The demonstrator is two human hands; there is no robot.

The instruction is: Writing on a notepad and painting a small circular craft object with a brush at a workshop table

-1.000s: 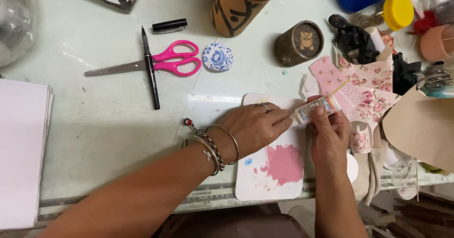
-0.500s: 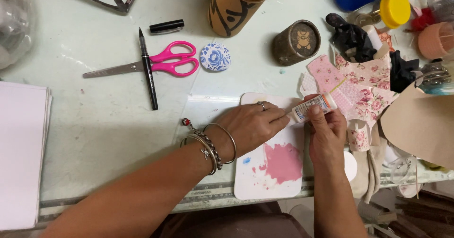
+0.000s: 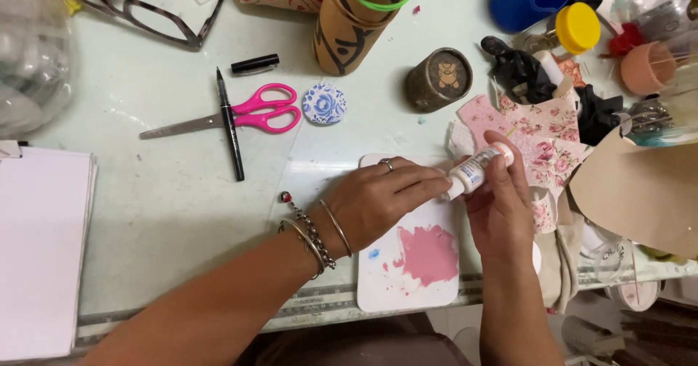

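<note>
Right hand [image 3: 502, 210]: palm-down, fingers curled round the small white paint bottle [image 3: 476, 170], tilted, nozzle aimed left.
Left hand [image 3: 378, 202]: forearm angled in from near left, fingertips pinched at the bottle's nozzle end.
Bottle: over the white palette [image 3: 407, 279], above its pink smear.
Far left: pink scissors [image 3: 240, 115].

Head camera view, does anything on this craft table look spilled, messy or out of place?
Nothing looks spilled. The pink smear sits on the white board, like a mixing spot, with a small blue dab beside it. The black pen lies across the pink scissors. Both hands hold the small tube.
</note>
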